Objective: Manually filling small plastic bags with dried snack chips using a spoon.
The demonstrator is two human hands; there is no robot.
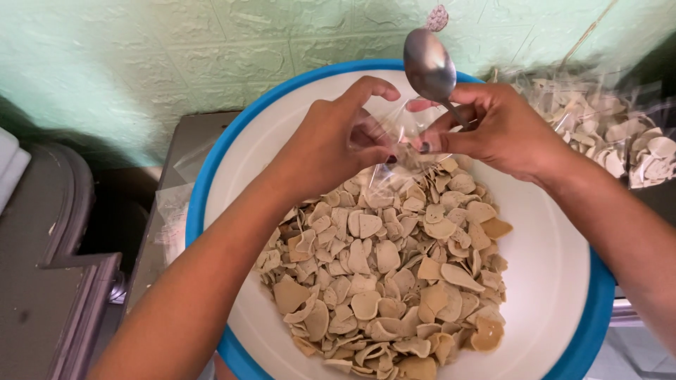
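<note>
Pinching a clear plastic bag (pixel 394 151) between them, left hand (pixel 338 144) and right hand (pixel 503 127) meet; right also grips a spoon (pixel 428 67), pointing up, directly above the chips (pixel 387 274).

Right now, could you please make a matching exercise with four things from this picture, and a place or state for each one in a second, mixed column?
Things:
1. metal spoon
2. pale chips
3. clear small bag
4. filled clear bags

Places or states:
A. heaped loose inside the white basin with the blue rim
B. pinched between the left hand and the right hand
C. lying at the right, beside the basin
D. held in the right hand, bowl pointing up

Pairs: 1-D, 2-A, 3-B, 4-C
</note>
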